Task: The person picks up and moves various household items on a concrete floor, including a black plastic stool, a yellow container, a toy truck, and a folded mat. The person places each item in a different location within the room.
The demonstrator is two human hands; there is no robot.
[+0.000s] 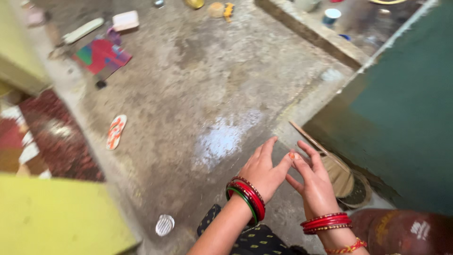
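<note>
Loosely, left hand (262, 169) fingertips meet right hand (315, 182).

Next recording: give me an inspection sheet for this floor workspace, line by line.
Surface: bare grey concrete floor with a pale whitish patch.
Job's things: nothing clearly held; left hand and right hand meet at the fingertips.
Clutter: patterned sandal, colourful flat sheet, round metal drain cover, straw broom.
Fingers: bare, red bangles on both wrists.
Cables: nothing seen.
Surroundings: teal wall, yellow surface.
</note>
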